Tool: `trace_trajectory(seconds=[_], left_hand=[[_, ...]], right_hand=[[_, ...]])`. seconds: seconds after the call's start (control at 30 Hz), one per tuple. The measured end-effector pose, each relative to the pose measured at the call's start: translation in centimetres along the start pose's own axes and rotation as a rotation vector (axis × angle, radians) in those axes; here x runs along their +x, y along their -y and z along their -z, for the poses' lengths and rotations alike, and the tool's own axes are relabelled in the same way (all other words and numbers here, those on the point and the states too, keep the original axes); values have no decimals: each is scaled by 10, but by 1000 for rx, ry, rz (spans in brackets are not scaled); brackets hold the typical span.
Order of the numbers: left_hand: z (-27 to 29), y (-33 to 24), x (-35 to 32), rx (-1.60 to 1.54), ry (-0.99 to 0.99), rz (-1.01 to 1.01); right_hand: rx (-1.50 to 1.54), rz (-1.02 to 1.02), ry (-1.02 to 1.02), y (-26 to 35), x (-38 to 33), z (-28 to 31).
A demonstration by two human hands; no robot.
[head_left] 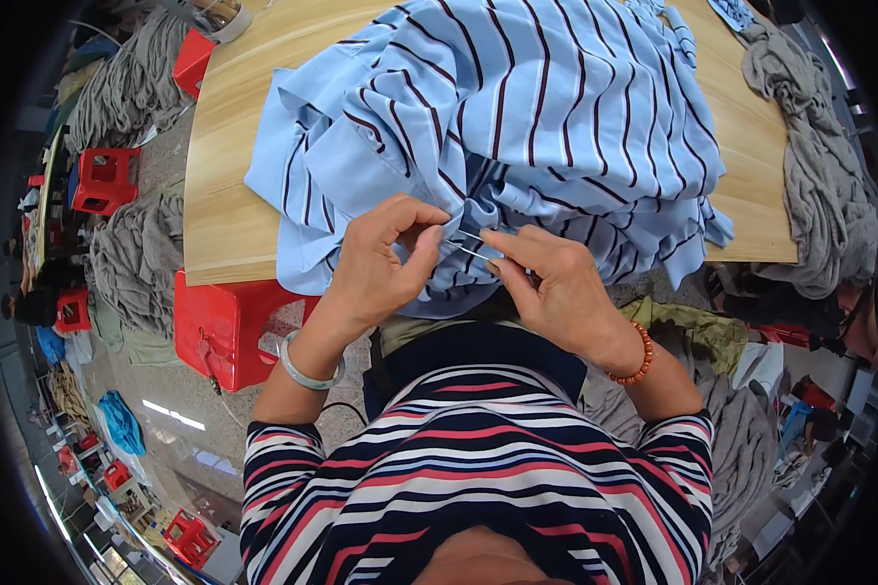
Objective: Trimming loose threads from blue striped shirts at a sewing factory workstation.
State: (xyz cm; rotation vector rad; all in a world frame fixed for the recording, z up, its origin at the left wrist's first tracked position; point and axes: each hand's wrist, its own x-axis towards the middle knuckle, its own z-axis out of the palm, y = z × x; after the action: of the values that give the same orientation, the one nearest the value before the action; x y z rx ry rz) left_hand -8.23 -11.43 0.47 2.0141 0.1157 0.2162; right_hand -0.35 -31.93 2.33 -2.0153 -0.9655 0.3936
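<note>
Head view: your left hand [384, 261] is pinching cloth [546, 88], right hand [559, 281] is gripping tweezers [472, 252], by near edge of table [217, 200].

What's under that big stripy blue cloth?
A wooden table is under most of the blue striped cloth; bare wood shows to its left and right. The cloth covers the middle, so I can't tell if anything else hides there.

Smooth, matt light-blue cloth with dark stripes [556, 88], thin two-pronged tool of shiny silvery metal [473, 253], smooth pale-yellow wood-grain tabletop [219, 195], glossy red square plastic stool [210, 336], rough, matt grey draped cloth [818, 166], glossy pale round bangle [300, 378], shiny orange-brown round beads [646, 356]
</note>
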Motion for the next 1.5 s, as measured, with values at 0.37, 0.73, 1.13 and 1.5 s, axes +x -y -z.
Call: trace_trajectory(seconds=[0.37,0.73,1.13,1.5], left_hand=[[-13,-1,-4,-64,-145,-48],[-16,21,-7,-560,-306,236],[-24,19,-7,-467,-393,241],[-15,13,-6,-282,-349,28]], right_hand=[[-77,93,-103,7,-6,-8],[-249,164,-222,5,-5,-26],[-211,173,-261,-1,-3,-29],[-111,261,-264,-5,-1,-16]])
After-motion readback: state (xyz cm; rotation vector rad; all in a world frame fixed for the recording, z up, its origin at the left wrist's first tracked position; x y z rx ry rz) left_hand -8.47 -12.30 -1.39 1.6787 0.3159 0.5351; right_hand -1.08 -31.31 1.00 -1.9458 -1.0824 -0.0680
